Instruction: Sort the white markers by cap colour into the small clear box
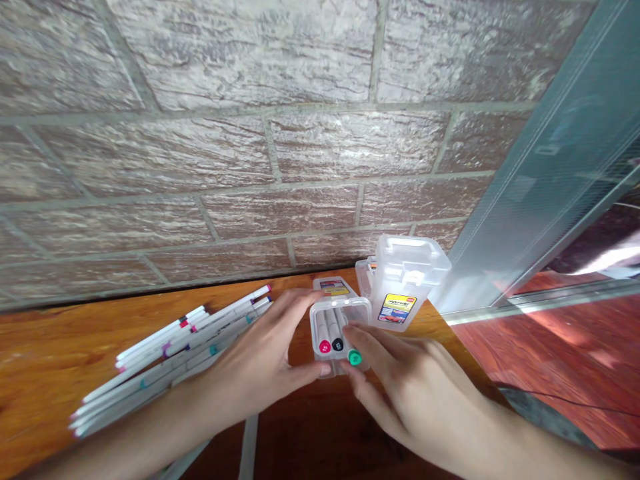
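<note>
A clear plastic marker case (334, 311) lies on its side on the wooden table (45, 360), its open mouth facing me. A pink-capped marker (325, 345) and a black-capped marker (337, 343) sit inside it. My left hand (260, 360) grips the case on its left side, thumb under the lower rim. My right hand (400, 380) pinches a green-capped marker (355, 357) at the case's mouth.
A row of white markers (170, 360) lies on the table to the left. The case's clear lid (405, 280) with a yellow label stands behind, against the brick wall (250, 133). A glass panel (545, 167) rises on the right.
</note>
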`<state>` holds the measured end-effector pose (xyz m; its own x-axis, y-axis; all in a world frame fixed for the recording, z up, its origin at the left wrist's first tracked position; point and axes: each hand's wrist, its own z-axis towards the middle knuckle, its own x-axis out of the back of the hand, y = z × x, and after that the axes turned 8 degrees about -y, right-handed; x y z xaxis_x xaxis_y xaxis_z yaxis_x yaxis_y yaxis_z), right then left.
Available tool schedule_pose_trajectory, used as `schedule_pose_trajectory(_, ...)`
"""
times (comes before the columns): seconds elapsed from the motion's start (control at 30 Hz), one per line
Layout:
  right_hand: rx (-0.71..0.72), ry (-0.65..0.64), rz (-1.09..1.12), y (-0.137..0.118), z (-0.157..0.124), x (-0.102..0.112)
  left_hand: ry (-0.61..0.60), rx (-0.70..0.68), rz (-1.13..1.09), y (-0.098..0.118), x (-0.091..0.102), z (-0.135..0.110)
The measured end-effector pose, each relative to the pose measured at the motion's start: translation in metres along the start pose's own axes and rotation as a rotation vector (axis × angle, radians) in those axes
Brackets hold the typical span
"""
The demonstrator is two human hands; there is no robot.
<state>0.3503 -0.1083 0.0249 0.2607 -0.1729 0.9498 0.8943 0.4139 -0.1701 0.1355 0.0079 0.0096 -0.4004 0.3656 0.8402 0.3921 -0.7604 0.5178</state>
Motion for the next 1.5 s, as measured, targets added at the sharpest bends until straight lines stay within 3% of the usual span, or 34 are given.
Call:
schedule_pose_trajectory(0.47, 0.080, -0.174, -0.376, 0.003, 0.013, 0.004, -0.033, 0.012, 0.013, 0.000, -0.001, 0.000)
schedule_pose_trajectory(1.5, 0.104, -0.202, -0.370, 0.001, 0.021, 0.012, -0.060, 0.036, 0.054, 0.003, 0.001, 0.001)
